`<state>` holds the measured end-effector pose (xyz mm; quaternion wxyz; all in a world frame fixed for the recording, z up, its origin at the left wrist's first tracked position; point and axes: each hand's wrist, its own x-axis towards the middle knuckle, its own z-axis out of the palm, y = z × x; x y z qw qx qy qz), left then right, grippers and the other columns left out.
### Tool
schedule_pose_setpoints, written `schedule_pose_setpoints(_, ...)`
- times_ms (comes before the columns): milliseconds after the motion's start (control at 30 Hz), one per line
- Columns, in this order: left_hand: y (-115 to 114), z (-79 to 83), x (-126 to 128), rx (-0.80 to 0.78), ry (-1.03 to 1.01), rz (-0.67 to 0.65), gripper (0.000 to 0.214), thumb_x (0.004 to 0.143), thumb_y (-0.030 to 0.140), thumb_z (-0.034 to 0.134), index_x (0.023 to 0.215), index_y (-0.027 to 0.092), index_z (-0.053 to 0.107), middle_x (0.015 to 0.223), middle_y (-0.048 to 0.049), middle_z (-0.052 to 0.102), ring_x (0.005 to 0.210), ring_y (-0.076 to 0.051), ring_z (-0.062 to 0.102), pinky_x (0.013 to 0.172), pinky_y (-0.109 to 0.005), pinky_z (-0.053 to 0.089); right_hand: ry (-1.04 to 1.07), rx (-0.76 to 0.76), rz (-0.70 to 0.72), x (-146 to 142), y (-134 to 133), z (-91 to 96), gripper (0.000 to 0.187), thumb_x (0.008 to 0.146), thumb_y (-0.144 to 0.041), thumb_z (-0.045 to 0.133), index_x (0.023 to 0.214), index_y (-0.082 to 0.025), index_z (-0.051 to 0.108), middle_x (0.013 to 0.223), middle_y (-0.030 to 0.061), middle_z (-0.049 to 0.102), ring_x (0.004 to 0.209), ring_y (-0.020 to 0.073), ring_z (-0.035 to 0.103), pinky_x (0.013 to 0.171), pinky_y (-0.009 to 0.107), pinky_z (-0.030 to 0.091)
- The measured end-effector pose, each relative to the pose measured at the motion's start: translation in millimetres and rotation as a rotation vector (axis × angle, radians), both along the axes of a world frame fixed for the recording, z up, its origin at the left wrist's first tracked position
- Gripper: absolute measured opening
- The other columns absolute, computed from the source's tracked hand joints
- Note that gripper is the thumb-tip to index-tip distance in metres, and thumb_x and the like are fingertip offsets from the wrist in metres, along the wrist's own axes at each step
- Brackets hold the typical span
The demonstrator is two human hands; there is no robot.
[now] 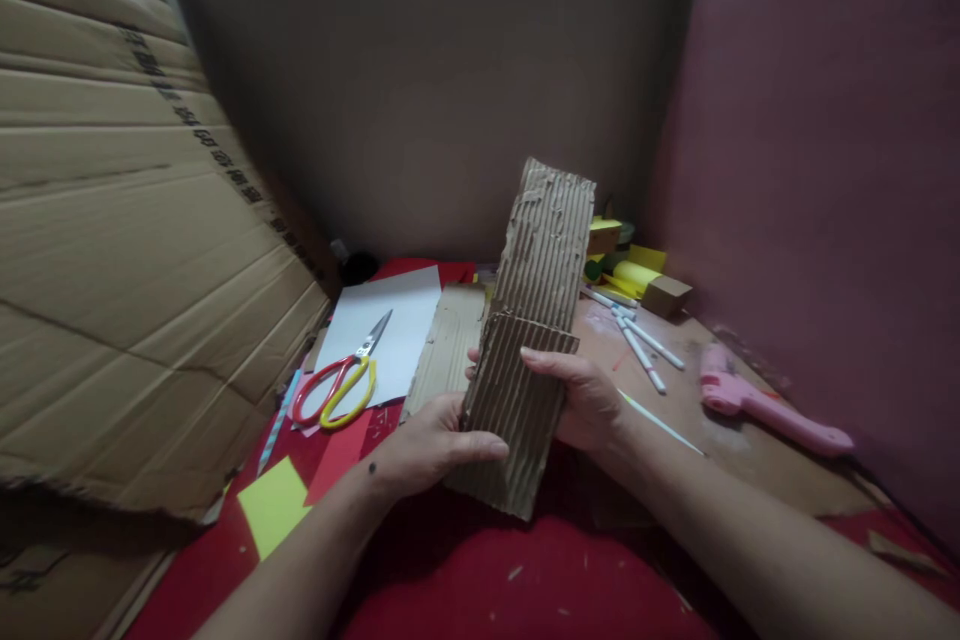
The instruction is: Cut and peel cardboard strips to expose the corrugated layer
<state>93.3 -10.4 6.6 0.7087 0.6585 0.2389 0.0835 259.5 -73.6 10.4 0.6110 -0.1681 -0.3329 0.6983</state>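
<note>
I hold a long strip of corrugated cardboard point(541, 260) upright over the red table top point(480, 570), with a shorter corrugated piece point(510, 410) laid against its lower half. My left hand point(424, 445) grips the left edge of the pieces, thumb across the front. My right hand point(589, 400) grips the right side, thumb on the top edge of the shorter piece, fingers behind.
Red and yellow scissors point(337, 385) lie on white paper point(386, 330) to the left. Another cardboard strip point(448, 340) lies flat behind my hands. A large cardboard sheet point(127, 250) leans at left. Several white pens point(637, 335), a pink glue gun point(765, 405), small boxes point(664, 295) and yellow paper point(274, 505) lie around.
</note>
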Motion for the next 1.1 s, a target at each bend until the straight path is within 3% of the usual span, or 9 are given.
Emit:
schedule_pose_setpoints(200, 0.6, 0.0, 0.0, -0.024, 0.012, -0.037, 0.02, 0.069, 0.027, 0.07, 0.085, 0.014, 0.068, 0.084, -0.0054, 0.069, 0.074, -0.017, 0.062, 0.069, -0.027, 0.046, 0.014, 0.065, 0.082, 1.3, -3.2, 2.9, 0.039, 0.075, -0.026, 0.053, 0.111, -0.014, 0.061, 0.123, 0.0095, 0.058, 0.118, 0.0255, 0.048, 0.1, 0.044, 0.034)
schedule_pose_setpoints(333, 0.5, -1.1, 0.6, -0.008, 0.022, -0.039, 0.022, 0.07, 0.027, 0.07, 0.087, 0.014, 0.068, 0.084, -0.0064, 0.069, 0.075, -0.018, 0.063, 0.069, -0.028, 0.047, 0.002, 0.016, 0.102, 2.2, -0.4, 2.8, 0.034, 0.079, -0.034, 0.051, 0.102, -0.012, 0.064, 0.11, 0.0109, 0.065, 0.104, 0.0231, 0.057, 0.096, 0.042, 0.037)
schedule_pose_setpoints(567, -1.2, -0.6, 4.9, -0.034, 0.017, 0.062, 0.022, 0.067, 0.026, 0.071, 0.085, 0.014, 0.066, 0.082, -0.0071, 0.07, 0.071, -0.02, 0.064, 0.068, -0.031, 0.049, 0.025, -0.167, -0.058, 3.3, 6.6, 4.5, 0.035, 0.079, -0.044, 0.054, 0.099, -0.017, 0.062, 0.093, 0.009, 0.069, 0.095, 0.0248, 0.06, 0.086, 0.046, 0.044)
schedule_pose_setpoints(800, -1.1, -0.7, 5.3, -0.071, -0.005, 0.063, 0.022, 0.068, 0.027, 0.071, 0.086, 0.014, 0.066, 0.083, -0.0078, 0.07, 0.072, -0.021, 0.065, 0.067, -0.031, 0.05, 0.049, 0.054, 0.06, 4.3, 0.7, 7.5, 0.036, 0.077, -0.03, 0.053, 0.108, -0.014, 0.059, 0.119, 0.0106, 0.06, 0.11, 0.0267, 0.054, 0.096, 0.047, 0.037)
schedule_pose_setpoints(1100, 1.5, -2.9, 7.3, -0.105, -0.014, 0.074, 0.021, 0.068, 0.023, 0.071, 0.085, 0.012, 0.066, 0.08, -0.0088, 0.07, 0.068, -0.02, 0.065, 0.064, -0.03, 0.05, 0.084, -0.126, -0.002, 3.7, 11.1, 2.2, 0.031, 0.083, -0.037, 0.047, 0.101, -0.015, 0.06, 0.099, 0.009, 0.068, 0.097, 0.0222, 0.06, 0.093, 0.045, 0.04)
